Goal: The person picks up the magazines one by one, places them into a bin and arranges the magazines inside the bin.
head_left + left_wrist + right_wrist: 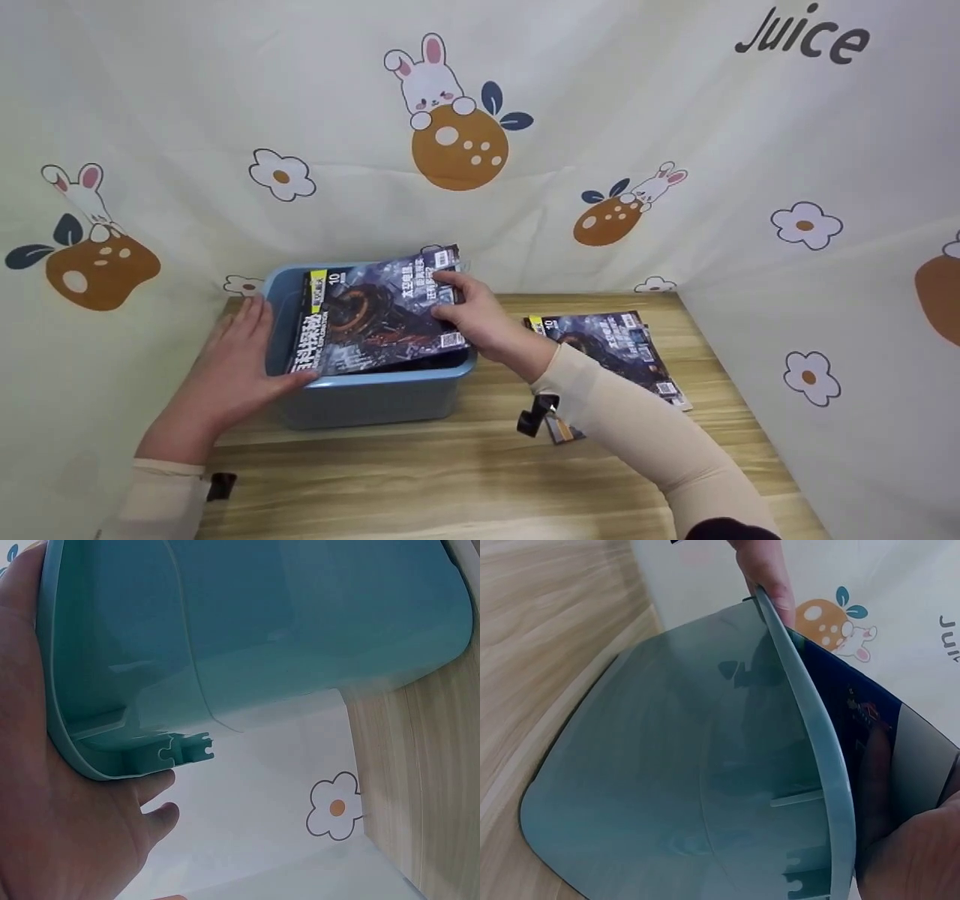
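A magazine [375,315] with a dark cover and a yellow corner label lies tilted in the mouth of a blue plastic bin [367,405]. Its right part rises over the bin's right rim. My right hand [480,315] pinches that right edge; in the right wrist view a finger of this hand [907,855] lies against the magazine's underside [855,705]. At the bin's front left corner rests my left hand [232,367], thumb along the front rim and fingers extended beside the left wall. The left wrist view shows this hand [67,787] against the rim.
More magazines [600,337] lie in a loose pile on the wood-patterned table [420,487], right of the bin and partly behind my right forearm. A white cloth [570,97] printed with rabbits, oranges and flowers encloses the table at the back and sides.
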`<state>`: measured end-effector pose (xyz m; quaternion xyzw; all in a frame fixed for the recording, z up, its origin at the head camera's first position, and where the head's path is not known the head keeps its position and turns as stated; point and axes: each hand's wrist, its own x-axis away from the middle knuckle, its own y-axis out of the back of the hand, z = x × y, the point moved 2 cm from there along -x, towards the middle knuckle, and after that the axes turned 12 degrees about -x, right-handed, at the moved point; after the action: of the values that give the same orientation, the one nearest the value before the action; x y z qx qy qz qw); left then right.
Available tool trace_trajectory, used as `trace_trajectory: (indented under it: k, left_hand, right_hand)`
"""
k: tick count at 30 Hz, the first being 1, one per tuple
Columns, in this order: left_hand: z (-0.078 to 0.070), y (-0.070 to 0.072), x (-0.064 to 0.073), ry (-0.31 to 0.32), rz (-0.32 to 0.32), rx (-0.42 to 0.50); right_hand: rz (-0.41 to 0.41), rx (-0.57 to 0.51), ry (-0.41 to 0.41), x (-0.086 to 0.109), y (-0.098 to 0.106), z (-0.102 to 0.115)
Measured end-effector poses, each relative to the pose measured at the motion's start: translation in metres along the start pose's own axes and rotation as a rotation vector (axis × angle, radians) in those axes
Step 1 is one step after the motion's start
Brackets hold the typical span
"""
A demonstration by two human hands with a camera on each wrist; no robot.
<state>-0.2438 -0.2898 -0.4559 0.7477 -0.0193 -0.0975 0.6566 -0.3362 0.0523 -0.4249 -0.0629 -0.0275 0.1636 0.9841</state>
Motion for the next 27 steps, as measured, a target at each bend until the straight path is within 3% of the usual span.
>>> trace_trajectory:
  k: [27]
  left_hand:
    - [0.001, -0.001, 0.0, -0.025, -0.012, -0.013]
  right_hand:
    - [-0.018, 0.062, 0.032, 0.004, -0.022, -0.007]
